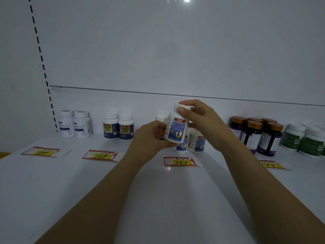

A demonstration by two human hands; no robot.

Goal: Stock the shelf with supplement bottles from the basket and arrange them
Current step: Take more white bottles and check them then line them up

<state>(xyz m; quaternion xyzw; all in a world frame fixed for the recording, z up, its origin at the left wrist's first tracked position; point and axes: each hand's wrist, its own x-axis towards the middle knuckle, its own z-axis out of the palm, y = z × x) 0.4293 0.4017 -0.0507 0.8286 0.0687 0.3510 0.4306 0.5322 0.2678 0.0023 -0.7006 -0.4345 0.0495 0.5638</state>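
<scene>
- Left hand (151,136): fingers curled round the lower part of a white bottle (176,129), gripping it from the left side.
- Right hand (197,115): thumb and fingers pinch the bottle's cap, higher than the left hand.
- Both forearms are bare, reaching forward and converging.

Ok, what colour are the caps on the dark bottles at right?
Copper-brown caps, shown best in the head view.
</scene>
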